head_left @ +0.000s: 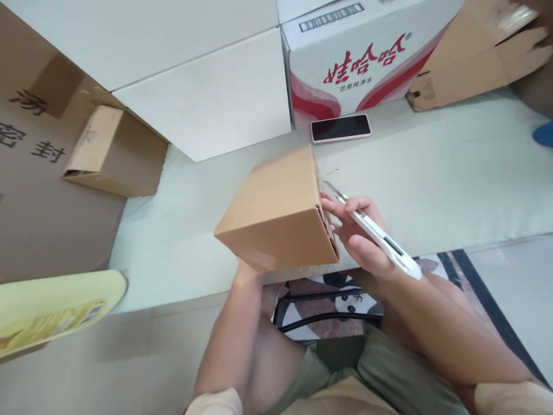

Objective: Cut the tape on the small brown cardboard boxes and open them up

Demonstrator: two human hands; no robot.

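Note:
A closed brown cardboard box (276, 190) sits tilted in front of me, over the front part of the pale-covered surface. My left hand (250, 273) reaches beneath the box and holds it from below; the fingers are hidden behind the cardboard. At the box's right end is my right hand (360, 230), its fingertips against the flap edges. A white utility knife (380, 233) lies across those fingers, gripped in the hand, with the metal blade end pointing up and left beside the box.
A phone (341, 128) lies behind the box, before a white-and-red carton (363, 63). White boxes (207, 104) stand at the back. Another small brown box (121, 150) leans by a large carton (56, 225) on the left. Opened cardboard (470, 69) lies at back right.

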